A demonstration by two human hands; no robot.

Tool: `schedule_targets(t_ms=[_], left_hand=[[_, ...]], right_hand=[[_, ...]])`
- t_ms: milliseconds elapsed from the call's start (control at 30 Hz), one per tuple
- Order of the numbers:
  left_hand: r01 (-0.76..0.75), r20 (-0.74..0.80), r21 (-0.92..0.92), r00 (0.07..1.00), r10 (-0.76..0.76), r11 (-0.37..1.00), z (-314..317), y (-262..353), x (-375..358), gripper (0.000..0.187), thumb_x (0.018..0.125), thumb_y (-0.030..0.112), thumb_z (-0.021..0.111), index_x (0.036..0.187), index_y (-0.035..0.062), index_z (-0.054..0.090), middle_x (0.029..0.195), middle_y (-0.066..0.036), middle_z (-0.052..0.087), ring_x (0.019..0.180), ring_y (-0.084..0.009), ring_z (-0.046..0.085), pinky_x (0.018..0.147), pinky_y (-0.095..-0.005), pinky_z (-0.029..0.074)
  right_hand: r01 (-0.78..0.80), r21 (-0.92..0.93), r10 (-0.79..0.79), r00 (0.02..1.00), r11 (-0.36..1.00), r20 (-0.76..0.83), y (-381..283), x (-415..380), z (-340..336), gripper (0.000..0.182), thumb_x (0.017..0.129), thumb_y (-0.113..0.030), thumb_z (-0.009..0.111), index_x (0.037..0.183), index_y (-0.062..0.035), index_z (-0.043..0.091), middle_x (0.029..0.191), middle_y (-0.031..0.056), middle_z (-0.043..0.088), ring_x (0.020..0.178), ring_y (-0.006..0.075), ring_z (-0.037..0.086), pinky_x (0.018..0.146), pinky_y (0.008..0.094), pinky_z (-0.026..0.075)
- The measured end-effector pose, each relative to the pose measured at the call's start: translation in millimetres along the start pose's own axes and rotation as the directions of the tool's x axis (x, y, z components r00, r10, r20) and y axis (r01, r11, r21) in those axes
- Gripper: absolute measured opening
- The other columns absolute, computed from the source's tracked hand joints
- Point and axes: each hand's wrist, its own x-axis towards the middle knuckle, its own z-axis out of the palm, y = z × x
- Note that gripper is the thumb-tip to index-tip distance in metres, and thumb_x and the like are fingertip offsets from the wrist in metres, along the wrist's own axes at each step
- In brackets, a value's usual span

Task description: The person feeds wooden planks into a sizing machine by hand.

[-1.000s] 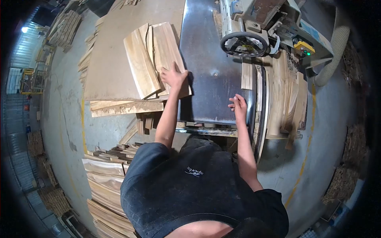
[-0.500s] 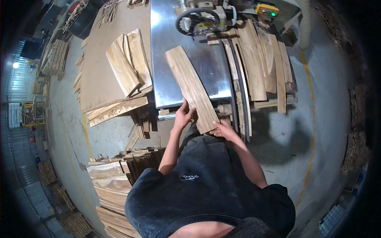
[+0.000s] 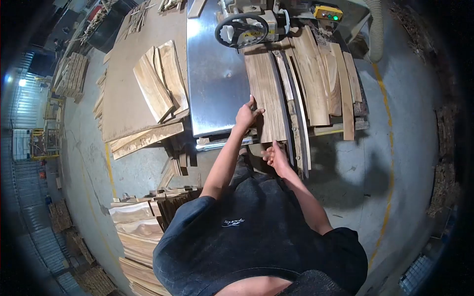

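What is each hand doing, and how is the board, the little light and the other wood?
Left hand: pressing the board's left edge.
Right hand: at the board's near end.
Board: flat on the metal table.
Light: green, lit.
Planks: stacked, untouched.

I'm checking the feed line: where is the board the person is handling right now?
In the head view the board lies flat on the steel machine table, along its right edge beside the fence. The left hand presses its near-left edge; the right hand is at its near end.
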Motion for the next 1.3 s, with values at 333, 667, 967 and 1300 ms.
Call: schedule_targets(t_ms=[333, 667, 967, 1300], left_hand=[[0.139, 0.232, -0.419, 0.972, -0.043, 0.897, -69, -1, 91, 0.059, 0.086, 0.032, 0.074, 0.134, 0.0018, 0.056, 0.104, -0.02, 0.071, 0.09, -0.0184, 0.069, 0.08, -0.0334, 0.052], [0.186, -0.674, 0.338, 0.732, 0.099, 0.923, -218, -114, 316, 0.072, 0.069, 0.044, 0.082, 0.128, 0.0109, 0.057, 0.122, -0.029, 0.052, 0.112, -0.0449, 0.052, 0.093, -0.0506, 0.045], [0.111, -0.256, -0.277, 0.949, -0.185, 0.954, -228, -92, 233, 0.058, 0.082, 0.035, 0.073, 0.131, 0.0099, 0.054, 0.09, -0.016, 0.068, 0.077, -0.0296, 0.066, 0.063, -0.0378, 0.055], [0.034, 0.178, -0.246, 0.984, 0.01, 0.969, -128, -20, -61, 0.1, 0.074, 0.026, 0.085, 0.154, 0.0115, 0.026, 0.069, -0.01, 0.061, 0.063, -0.0157, 0.06, 0.059, -0.0328, 0.049]], right_hand=[[0.288, -0.043, -0.292, 0.942, 0.957, -0.169, -65, 55, 53, 0.029, 0.101, -0.028, 0.046, 0.102, -0.0025, 0.058, 0.093, 0.0111, 0.073, 0.066, 0.0137, 0.063, 0.057, 0.024, 0.042], [0.349, -0.1, -0.361, 0.861, 0.932, -0.357, -119, 91, 97, 0.032, 0.105, -0.03, 0.041, 0.098, -0.0031, 0.058, 0.085, 0.0096, 0.072, 0.064, 0.0143, 0.067, 0.052, 0.0216, 0.041], [0.46, -0.142, -0.478, 0.866, 0.877, -0.149, -158, 99, 132, 0.04, 0.101, -0.037, 0.054, 0.128, -0.0073, 0.052, 0.112, 0.0083, 0.067, 0.09, 0.0131, 0.066, 0.067, 0.0246, 0.047], [0.247, -0.431, -0.134, 0.952, 0.868, 0.276, -109, 44, 108, 0.067, 0.097, -0.056, 0.048, 0.138, -0.0039, 0.048, 0.129, 0.0155, 0.059, 0.113, 0.0227, 0.061, 0.088, 0.0365, 0.053]])
